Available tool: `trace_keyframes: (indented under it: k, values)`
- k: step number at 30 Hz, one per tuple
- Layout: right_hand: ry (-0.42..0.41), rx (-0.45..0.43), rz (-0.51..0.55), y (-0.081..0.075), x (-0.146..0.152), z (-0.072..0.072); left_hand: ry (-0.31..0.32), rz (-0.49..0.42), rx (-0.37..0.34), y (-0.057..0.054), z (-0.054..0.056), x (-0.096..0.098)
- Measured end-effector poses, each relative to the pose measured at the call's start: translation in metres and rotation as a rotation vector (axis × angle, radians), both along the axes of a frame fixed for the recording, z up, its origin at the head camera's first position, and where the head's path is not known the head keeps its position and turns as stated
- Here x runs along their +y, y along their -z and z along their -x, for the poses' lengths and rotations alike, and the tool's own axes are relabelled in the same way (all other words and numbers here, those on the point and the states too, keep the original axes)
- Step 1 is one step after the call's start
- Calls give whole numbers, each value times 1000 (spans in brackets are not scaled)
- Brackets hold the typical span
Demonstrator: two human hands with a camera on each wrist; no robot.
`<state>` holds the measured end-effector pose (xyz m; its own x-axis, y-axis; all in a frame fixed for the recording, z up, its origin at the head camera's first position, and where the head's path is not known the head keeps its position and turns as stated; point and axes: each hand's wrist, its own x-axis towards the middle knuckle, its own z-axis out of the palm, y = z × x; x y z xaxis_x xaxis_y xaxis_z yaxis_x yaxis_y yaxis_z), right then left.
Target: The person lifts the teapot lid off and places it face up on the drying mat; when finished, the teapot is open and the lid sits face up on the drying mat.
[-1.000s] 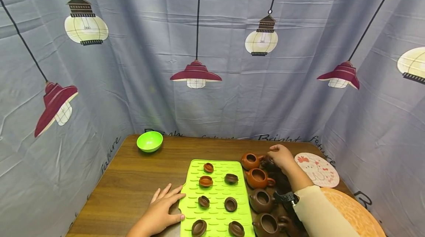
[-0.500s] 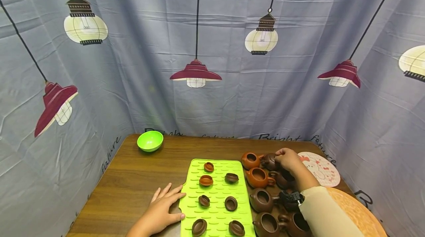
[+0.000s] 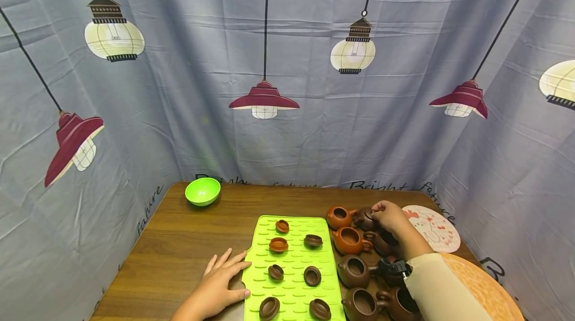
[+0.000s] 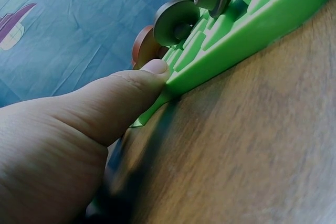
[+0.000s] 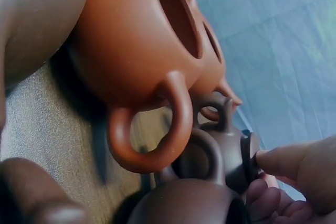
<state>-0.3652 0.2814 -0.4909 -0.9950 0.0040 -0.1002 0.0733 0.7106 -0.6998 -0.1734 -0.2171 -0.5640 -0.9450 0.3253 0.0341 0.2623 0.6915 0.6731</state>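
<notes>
At the back right of the table, a small dark brown teapot (image 3: 363,219) stands under my right hand (image 3: 392,216). Thumb and fingers pinch its lid (image 5: 252,150), which sits at the pot's mouth in the right wrist view; whether it is fully seated I cannot tell. My left hand (image 3: 216,285) lies spread at the left edge of a green mat (image 3: 294,288), its thumb touching the rim in the left wrist view. Several loose lids lie on the mat, among them an orange lid (image 3: 278,245) and a brown lid (image 3: 312,276).
Lidless teapots stand close together right of the mat, including an orange teapot (image 3: 349,241) and a brown teapot (image 3: 360,303). Further right are a round pinkish mat (image 3: 433,228) and a round orange board (image 3: 476,286). A green bowl (image 3: 202,191) sits at the back left.
Over the last second my right hand drew slightly right and down, baring the small dark teapot; since half a second ago it has barely moved. The left hand stays put.
</notes>
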Motion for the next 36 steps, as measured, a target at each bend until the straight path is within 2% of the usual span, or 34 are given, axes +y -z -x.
trace_keyframes:
  k: [5, 9, 12, 17, 20, 25, 31, 36]
  values:
    - [15, -9, 93, -2, -2, -5, -2, -3, 0, 1, -1, 0]
    - [5, -47, 252, -6, -4, -7, -5, -6, -4, 1, -1, 0]
    - [-15, -106, 456, -8, -6, -9, -6, -11, -1, 1, -1, -1]
    - [-28, -216, 911, -7, -8, -12, -3, -17, -2, 0, -1, -2]
    - [-29, -235, 1081, -5, -10, -13, -2, -17, -6, -1, -1, -1]
    - [-57, -228, 1124, -1, -16, -16, -1, -11, -8, -2, -2, 0]
    - [-59, -224, 1086, 6, -22, -19, 8, -10, -22, -3, -2, 1]
    - [-100, -204, 1018, 2, -35, -18, 4, -9, -23, -3, -1, 1]
